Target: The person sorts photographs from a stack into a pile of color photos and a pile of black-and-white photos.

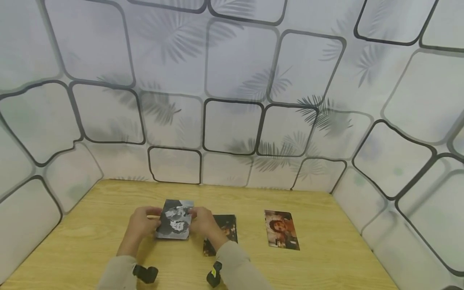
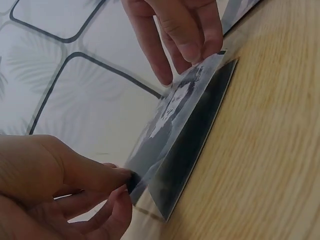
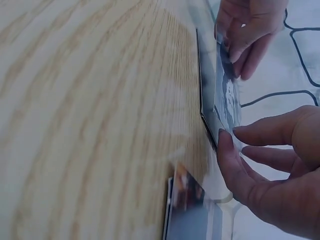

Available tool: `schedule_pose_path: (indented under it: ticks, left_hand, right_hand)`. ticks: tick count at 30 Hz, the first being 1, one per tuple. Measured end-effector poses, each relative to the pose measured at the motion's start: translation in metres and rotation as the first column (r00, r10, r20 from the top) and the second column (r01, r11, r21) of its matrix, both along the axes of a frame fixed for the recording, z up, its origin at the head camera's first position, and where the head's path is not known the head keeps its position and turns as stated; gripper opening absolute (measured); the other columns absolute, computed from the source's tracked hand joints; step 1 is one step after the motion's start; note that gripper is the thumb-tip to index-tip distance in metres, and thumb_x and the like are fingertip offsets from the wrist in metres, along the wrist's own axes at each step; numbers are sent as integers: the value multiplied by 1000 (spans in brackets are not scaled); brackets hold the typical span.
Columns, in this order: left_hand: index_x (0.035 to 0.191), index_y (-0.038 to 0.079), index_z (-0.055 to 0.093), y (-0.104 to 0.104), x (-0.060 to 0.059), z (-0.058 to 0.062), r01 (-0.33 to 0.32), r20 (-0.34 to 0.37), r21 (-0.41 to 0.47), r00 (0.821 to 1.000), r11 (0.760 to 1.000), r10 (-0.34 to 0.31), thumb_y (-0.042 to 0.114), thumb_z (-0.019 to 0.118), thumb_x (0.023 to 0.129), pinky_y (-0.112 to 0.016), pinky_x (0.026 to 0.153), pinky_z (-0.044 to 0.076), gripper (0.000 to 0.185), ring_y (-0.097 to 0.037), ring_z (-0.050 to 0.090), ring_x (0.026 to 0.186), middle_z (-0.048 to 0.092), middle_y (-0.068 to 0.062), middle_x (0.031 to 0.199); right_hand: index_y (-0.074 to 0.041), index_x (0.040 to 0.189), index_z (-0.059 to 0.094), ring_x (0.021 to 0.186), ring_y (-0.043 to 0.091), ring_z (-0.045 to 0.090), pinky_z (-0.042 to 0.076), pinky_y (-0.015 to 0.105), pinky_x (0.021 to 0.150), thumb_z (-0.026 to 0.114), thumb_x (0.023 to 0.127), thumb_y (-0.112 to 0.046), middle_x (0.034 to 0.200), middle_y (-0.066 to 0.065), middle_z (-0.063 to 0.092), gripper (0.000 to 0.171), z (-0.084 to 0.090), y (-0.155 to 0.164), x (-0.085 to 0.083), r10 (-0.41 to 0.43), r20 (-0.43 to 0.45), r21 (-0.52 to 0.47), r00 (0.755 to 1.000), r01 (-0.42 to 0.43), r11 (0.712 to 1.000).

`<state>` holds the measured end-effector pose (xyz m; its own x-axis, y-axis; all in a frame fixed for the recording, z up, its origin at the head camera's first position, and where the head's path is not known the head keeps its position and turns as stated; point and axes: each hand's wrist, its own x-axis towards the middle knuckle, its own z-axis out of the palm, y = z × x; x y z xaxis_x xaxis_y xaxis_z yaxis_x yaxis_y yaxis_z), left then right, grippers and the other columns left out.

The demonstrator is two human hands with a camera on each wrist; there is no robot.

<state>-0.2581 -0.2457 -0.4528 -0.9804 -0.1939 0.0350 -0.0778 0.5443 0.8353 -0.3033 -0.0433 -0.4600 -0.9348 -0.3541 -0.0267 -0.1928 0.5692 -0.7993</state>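
Black-and-white photo (image 1: 175, 221) pinched at opposite edges by left hand (image 1: 142, 221) and right hand (image 1: 204, 222), right forearm (image 1: 218, 238) partly hiding a darker photo (image 1: 230, 226).

The left sleeve (image 1: 119, 273) and right sleeve (image 1: 241, 264) are pale beige; the left wrist camera (image 1: 148, 274) is black, the right wrist camera (image 1: 213, 278) black with yellow-green.

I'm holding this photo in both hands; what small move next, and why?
Probably lower the black-and-white photo onto the dark card beneath, lining up edges: left hand and right hand pinch its opposite sides, and a gap separates photo from card.
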Motion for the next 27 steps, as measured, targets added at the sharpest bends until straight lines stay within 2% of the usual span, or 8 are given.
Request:
schedule_pose_path:
  ticks: [6, 12, 18, 22, 24, 27]
  left_hand:
    - [122, -13, 66, 1, -2, -2, 4, 28, -96, 1000, 995, -1, -7, 70, 84, -44, 81, 63, 39, -50, 67, 113, 64, -35, 129]
    - [123, -14, 64, 2, -4, -3, 29, 65, -123, 998, 992, -21, -5, 70, 85, -52, 90, 61, 39, -53, 61, 119, 64, -36, 128]
    - [124, -13, 63, 3, -4, -4, 63, 94, -150, 994, 987, -50, -2, 71, 86, -59, 98, 55, 41, -55, 59, 120, 64, -36, 125]
    - [128, -14, 59, 5, -2, -3, 68, 87, -182, 995, 981, -52, 0, 72, 86, -63, 100, 52, 45, -56, 59, 119, 64, -37, 124]
    - [129, -15, 57, 8, -1, 0, 57, 56, -198, 997, 979, -47, 1, 71, 86, -62, 98, 53, 48, -56, 61, 116, 64, -38, 123]
    - [131, -15, 55, 15, 2, 7, 49, 12, -199, 999, 979, -48, 2, 70, 87, -60, 94, 57, 50, -55, 63, 113, 63, -39, 123]
  right_hand:
    - [0, 124, 71, 102, 29, 67, 62, 42, 87, 74, 75, 7, 116, 17, 72, 50, 1, -3, 1, 4, -5, 71, 1000, -4, 997]
    - [0, 126, 70, 100, 25, 65, 60, 38, 81, 70, 77, 7, 119, 17, 71, 49, -1, -2, 2, 6, -8, 71, 1000, -6, 997]
    - [0, 125, 71, 86, 20, 57, 55, 31, 70, 70, 78, 6, 111, 16, 71, 47, 0, -2, 2, 14, -15, 71, 1000, -13, 997]
    - [-3, 125, 70, 88, 22, 63, 58, 35, 73, 72, 81, 1, 112, 15, 71, 44, 1, 0, 2, 27, -21, 92, 999, -25, 995]
    - [-5, 127, 70, 96, 26, 67, 61, 39, 78, 72, 83, -2, 117, 15, 71, 44, 1, 3, 1, 25, -17, 94, 1000, -23, 995]
    - [-8, 129, 68, 102, 30, 69, 62, 44, 80, 70, 87, -7, 122, 16, 70, 42, 2, 9, 2, 26, -1, 72, 1000, -26, 997]
